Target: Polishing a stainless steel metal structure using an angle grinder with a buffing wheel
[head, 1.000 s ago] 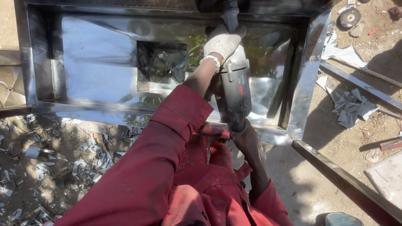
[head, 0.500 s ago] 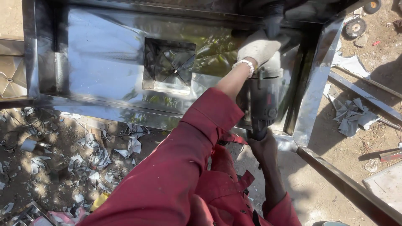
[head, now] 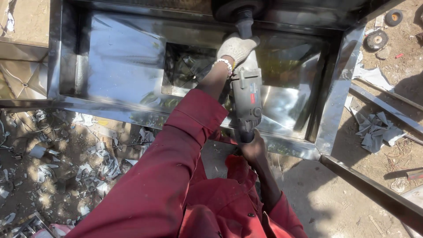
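My left hand (head: 236,47), in a white knit glove, grips the front of a grey angle grinder (head: 247,94). My bare right hand (head: 253,149) clasps the grinder's rear end. The tool points away from me, and its dark disc head (head: 238,8) sits against the far wall of a shiny stainless steel box (head: 338,88). The box lies open side up, with a square opening (head: 189,66) cut in its bottom just left of the grinder. Both arms wear red sleeves.
Sheet-metal scraps (head: 88,169) litter the dirt at lower left, and more offcuts (head: 374,132) lie at right. Two worn grinding discs (head: 377,39) rest on the ground at top right. A dark steel bar (head: 374,194) runs diagonally at lower right. Another steel panel (head: 22,75) lies at left.
The grinder and both hands went right along the box's far wall, then came back left toward the square opening. The camera view shifted with them.
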